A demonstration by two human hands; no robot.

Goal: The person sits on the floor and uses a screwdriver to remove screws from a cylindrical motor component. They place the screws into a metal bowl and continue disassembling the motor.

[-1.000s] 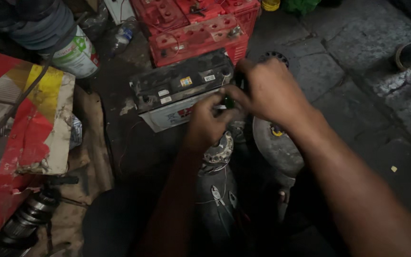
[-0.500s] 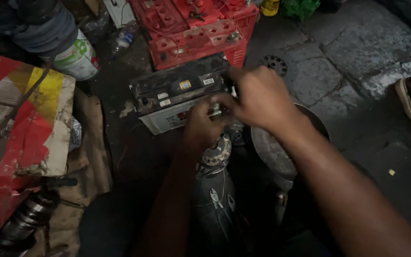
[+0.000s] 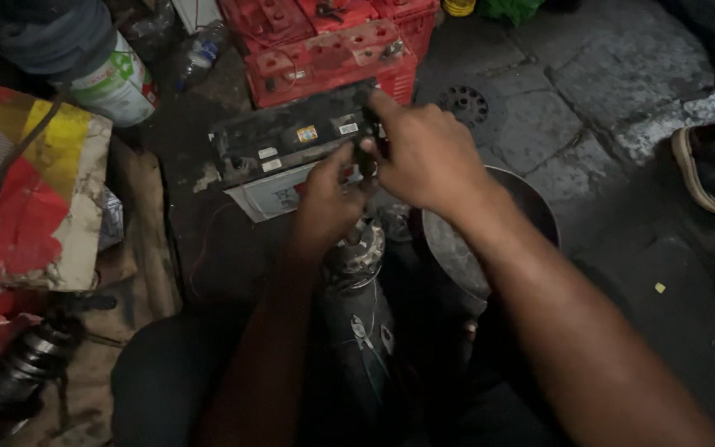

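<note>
Two red crates [image 3: 324,45] stood beyond the black-topped battery [image 3: 291,145] on the floor. Below it, a dark cylindrical motor [image 3: 357,331] lay between my knees. My right hand [image 3: 424,157] and left hand [image 3: 328,199] pinched together over the battery's near corner; clamped item unclear.

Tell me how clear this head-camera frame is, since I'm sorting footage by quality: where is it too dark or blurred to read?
Head view: dim overall. The left hand and right hand meet over the dark cylinder, slightly soft, so what the fingers pinch is unclear. The black battery and red crates are lit well enough. The metal bowl and the lower frame sink into shadow. No glare.
</note>
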